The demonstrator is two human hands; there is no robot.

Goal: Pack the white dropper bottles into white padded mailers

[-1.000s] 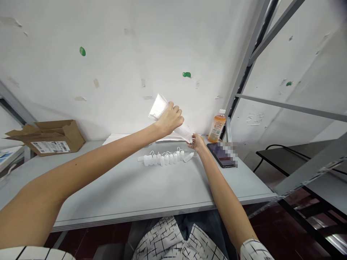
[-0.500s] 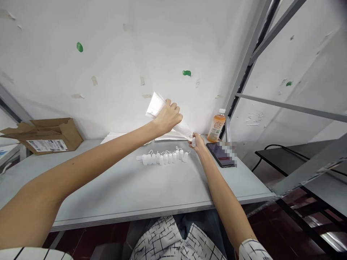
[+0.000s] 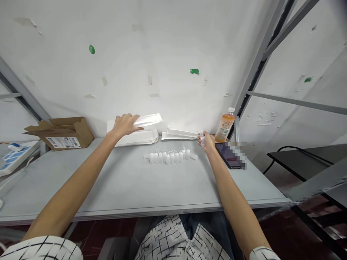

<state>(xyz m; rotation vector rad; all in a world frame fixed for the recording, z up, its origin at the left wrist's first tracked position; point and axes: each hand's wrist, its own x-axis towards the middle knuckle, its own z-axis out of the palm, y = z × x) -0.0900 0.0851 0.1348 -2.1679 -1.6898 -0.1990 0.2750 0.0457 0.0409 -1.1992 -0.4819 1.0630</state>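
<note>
My left hand [image 3: 124, 124] is up near the wall, its thumb and fingers closed round a long white, partly see-through plastic bag [image 3: 150, 120]. The bag hangs just over a stack of flat white packets [image 3: 138, 138] at the back of the table. At the right, by the drink bottle, my right hand [image 3: 208, 141] has its fingers closed on a small white plastic bottle [image 3: 202, 138]. Several similar small white bottles [image 3: 168, 158] with thin cords stand in an uneven row at mid-table, between my two arms. Another white packet pile [image 3: 180, 134] lies left of my right hand.
An open cardboard box [image 3: 65, 135] stands at the back left, with a white power strip [image 3: 18, 157] beyond it. On the right are an orange drink bottle [image 3: 225, 125] and a phone [image 3: 229, 155]. Grey metal posts [image 3: 248, 77] and a white wall [image 3: 168, 47] enclose the grey table [image 3: 151, 187].
My left hand has moved left and down with the plastic bag, away from my right hand. My right hand still holds the small bottle. The view has shifted slightly.
</note>
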